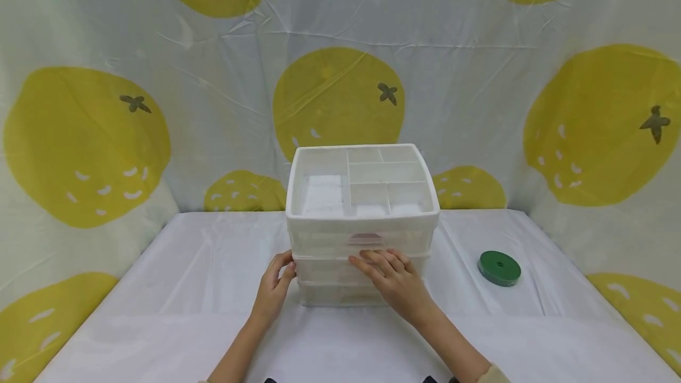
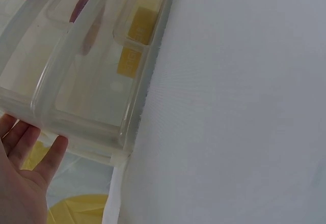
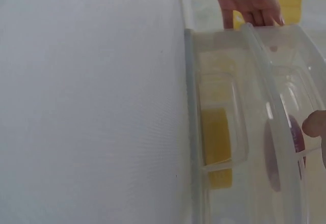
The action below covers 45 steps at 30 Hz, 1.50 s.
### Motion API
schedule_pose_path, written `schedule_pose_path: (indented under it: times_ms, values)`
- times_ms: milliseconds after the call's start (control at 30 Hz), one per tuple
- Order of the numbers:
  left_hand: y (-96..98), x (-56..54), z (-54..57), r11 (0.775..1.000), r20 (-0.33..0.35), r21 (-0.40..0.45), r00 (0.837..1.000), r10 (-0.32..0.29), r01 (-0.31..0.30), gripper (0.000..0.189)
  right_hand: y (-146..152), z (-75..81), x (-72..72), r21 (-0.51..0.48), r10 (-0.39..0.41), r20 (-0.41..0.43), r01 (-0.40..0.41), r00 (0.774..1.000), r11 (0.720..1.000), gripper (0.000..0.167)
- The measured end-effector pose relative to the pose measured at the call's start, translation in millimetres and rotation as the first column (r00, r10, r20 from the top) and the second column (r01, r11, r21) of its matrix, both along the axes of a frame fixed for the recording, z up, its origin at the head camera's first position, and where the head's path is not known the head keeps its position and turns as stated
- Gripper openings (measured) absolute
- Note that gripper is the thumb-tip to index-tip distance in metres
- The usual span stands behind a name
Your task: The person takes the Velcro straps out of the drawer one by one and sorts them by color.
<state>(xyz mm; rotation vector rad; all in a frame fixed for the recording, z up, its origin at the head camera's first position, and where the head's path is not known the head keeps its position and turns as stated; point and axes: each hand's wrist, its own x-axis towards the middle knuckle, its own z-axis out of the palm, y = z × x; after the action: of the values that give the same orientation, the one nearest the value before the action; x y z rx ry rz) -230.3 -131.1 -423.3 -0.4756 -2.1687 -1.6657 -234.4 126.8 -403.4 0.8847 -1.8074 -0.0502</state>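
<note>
A white plastic drawer box with a divided top tray stands in the middle of the table in the head view. Three translucent drawers are stacked below the tray, all pushed in. My left hand touches the box's left side with its fingers extended, as the left wrist view also shows of the hand. Across the drawer fronts lies my right hand, its fingers reaching to just under the top drawer's handle. Only a fingertip of it appears in the right wrist view.
To the right of the box lies a green disc-shaped roll on the white tablecloth. A yellow label shows on the lowest drawer. Behind hangs a curtain with yellow fruit prints.
</note>
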Motion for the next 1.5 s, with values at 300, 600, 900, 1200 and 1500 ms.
schedule_pose_path:
  times_ms: [300,600,900,1200,1500]
  values:
    - [-0.2,-1.8,-4.7,1.000,-0.058,0.019,0.998,-0.007,0.008,0.028,1.6,2.2,1.4,0.009,0.061,-0.043,-0.060,0.997,0.998,0.037]
    - [-1.0,-2.2,-5.4,1.000,-0.011,-0.001,1.000,0.010,-0.010,0.029,3.9,5.3,10.4,0.023,0.073,0.004,-0.073,0.997,0.997,0.037]
    - [-0.9,-2.7,-4.3,0.999,0.003,-0.014,0.999,0.037,-0.037,0.028,4.1,9.5,19.7,0.047,0.062,0.063,-0.065,0.996,0.997,0.040]
    - [-0.9,-5.4,-8.9,0.999,-0.024,-0.017,0.999,0.035,-0.035,0.027,4.1,11.8,26.9,0.091,0.054,0.088,-0.062,0.995,0.994,0.042]
    - [0.9,-0.5,0.1,0.999,-0.004,-0.006,0.999,0.046,-0.046,0.025,6.9,10.2,36.5,0.086,0.065,0.137,-0.077,0.988,0.993,0.046]
